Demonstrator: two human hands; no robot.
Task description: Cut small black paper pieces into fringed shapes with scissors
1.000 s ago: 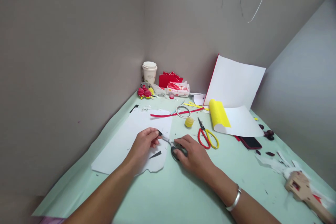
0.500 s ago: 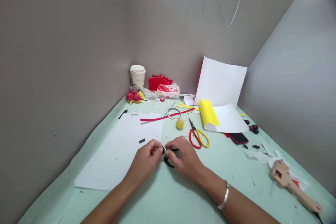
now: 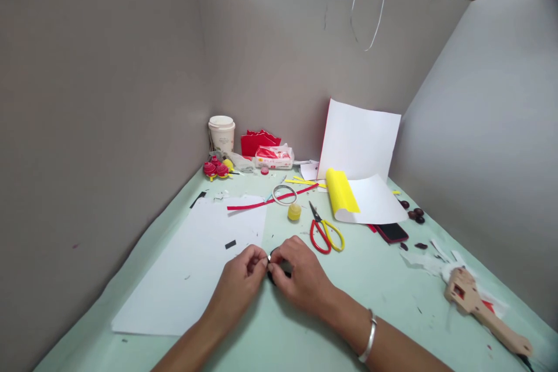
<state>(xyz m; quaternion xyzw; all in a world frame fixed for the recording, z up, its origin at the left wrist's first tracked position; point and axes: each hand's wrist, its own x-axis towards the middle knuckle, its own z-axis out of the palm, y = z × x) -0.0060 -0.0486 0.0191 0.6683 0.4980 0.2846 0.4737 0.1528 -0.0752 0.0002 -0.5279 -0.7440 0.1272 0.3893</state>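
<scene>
My left hand [image 3: 244, 276] is closed in a pinch over the right edge of the white paper [image 3: 174, 285]; what its fingertips hold is too small to name. Almost touching it, my right hand [image 3: 296, 270] has its fingers curled around small black-handled scissors [image 3: 274, 275], partly hidden by the fingers. A black paper piece [image 3: 231, 244] lies on the white paper. Beyond my right hand are scissors with one red and one yellow handle [image 3: 325, 231] and a small yellow roll [image 3: 294, 212].
A cup [image 3: 222, 135], red round ornaments [image 3: 215, 168] and a tissue pack [image 3: 274, 157] stand at the back left. A tape ring [image 3: 284, 195] lies over a red strip. Yellow crepe paper [image 3: 342, 192], a phone [image 3: 392, 232] and a glue gun [image 3: 483, 305] are on the right.
The view has shifted slightly, so the table things appear a little lower and further left. My hands stay close together, and the black scissors are more covered by my right hand.
</scene>
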